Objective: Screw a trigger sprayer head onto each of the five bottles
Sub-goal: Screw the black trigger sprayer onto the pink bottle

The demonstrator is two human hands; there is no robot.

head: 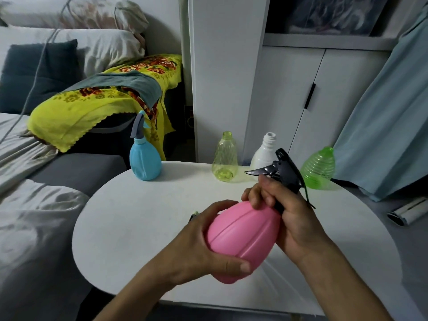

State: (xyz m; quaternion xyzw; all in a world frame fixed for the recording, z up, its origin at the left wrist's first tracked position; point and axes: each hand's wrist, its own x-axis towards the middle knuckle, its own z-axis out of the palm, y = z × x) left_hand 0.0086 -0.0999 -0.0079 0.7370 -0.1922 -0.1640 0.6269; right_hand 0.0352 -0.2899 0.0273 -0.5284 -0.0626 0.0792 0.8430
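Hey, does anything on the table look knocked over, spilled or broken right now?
Nothing stands out. The blue bottle, yellow bottle, white bottle and green bottle stand upright on the table; no spill shows.

Two bare forearms enter from six o'clock, without sleeves. The left hand (208,242) and right hand (289,212) wear no gloves, rings or watch.
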